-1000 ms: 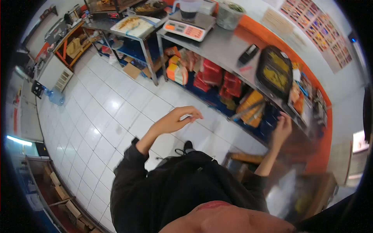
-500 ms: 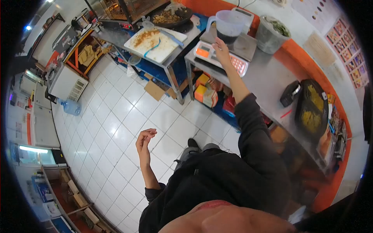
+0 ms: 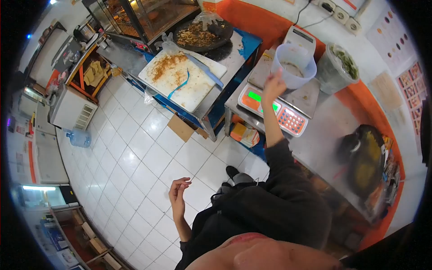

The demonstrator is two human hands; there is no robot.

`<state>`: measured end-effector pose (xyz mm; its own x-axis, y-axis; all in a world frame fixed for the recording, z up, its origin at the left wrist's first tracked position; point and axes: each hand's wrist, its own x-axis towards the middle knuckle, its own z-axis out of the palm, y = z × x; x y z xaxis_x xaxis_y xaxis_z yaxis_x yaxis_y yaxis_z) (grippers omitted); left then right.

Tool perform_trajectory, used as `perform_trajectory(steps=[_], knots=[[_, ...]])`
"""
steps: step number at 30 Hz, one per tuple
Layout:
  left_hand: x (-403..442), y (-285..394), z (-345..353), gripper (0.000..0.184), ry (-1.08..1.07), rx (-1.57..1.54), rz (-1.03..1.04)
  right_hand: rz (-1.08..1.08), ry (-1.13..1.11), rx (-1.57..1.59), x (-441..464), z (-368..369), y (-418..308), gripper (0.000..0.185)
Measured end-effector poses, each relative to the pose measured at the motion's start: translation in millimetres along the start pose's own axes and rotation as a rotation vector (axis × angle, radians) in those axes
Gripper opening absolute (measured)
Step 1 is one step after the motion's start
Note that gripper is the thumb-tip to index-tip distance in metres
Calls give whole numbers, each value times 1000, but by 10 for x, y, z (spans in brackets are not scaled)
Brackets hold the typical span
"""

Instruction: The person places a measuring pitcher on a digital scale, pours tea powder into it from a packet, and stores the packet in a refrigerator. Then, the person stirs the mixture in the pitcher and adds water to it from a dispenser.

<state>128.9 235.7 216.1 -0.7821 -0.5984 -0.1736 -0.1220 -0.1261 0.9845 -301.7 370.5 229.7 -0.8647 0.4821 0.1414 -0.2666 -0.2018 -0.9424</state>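
Over the steel counter, the right hand has its fingers drawn together at the near side of a translucent plastic jug, seemingly gripping it there because that side faces the person; any handle is hidden behind the hand. That jug is above the plate of a digital scale, whose display glows green; whether its base rests on the plate, I cannot tell. Its mouth faces up, showing a darker patch low inside, too small to identify. Well apart, the left hand hangs over the tiled floor, fingers loosely curled around nothing, probably just idle. Beside the jug, a clear bucket holds green leaves. Farther off, a dark pan contains chopped brown food, and a white cutting board bears brown crumbs and a blue-handled knife, laid flat, perhaps for safety. A blurred black tray contains something yellow-green.
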Motion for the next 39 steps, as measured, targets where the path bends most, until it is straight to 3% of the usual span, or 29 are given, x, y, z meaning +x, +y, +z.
perform_trajectory(steps=[3, 7, 15, 19, 20, 21, 22, 24, 28, 29, 31, 34, 38, 39], knots=[[162, -16, -189, 16, 76, 11, -13, -46, -125, -51, -71, -270, -118, 50], [242, 31, -467, 16, 186, 0, -27, 78, -282, -16, -397, -432, -254, 49], [-92, 20, -1578, 13, 421, -30, 39, 210, -624, 14, -1721, -463, -99, 33], [-417, 37, -2556, 16, 429, 4, 75, 343, -839, -117, -2836, -199, -185, 37], [-529, 128, -2792, 16, 472, 50, 92, 216, -940, -78, -3165, -69, -178, 41], [-616, 110, -3077, 17, 497, 131, 142, 354, -1048, 96, -3557, 106, -281, 43], [-703, 115, -3351, 17, 598, 122, 156, 368, -1145, 127, -3882, 278, -250, 43], [-903, 160, -3731, 19, 598, 141, 189, 478, -1335, 174, -4313, 426, -258, 45], [-1107, 245, -4615, 20, 700, 255, 229, 584, -1462, 170, -5538, 967, -226, 47], [-1176, 282, -4860, 20, 699, 219, 251, 546, -1582, 173, -5871, 1113, -267, 46], [-1327, 292, -5528, 21, 715, 218, 276, 534, -1830, 284, -6649, 1403, -321, 43], [-1594, 308, -6504, 26, 735, 225, 307, 589, -2002, 313, -7745, 1769, -387, 39], [-2022, 199, -7850, 32, 893, 150, 322, 692, -2014, 373, -9363, 2180, -624, 35], [-2221, 142, -8040, 31, 979, 174, 235, 694, -2219, 450, -9780, 2364, -776, 36]])
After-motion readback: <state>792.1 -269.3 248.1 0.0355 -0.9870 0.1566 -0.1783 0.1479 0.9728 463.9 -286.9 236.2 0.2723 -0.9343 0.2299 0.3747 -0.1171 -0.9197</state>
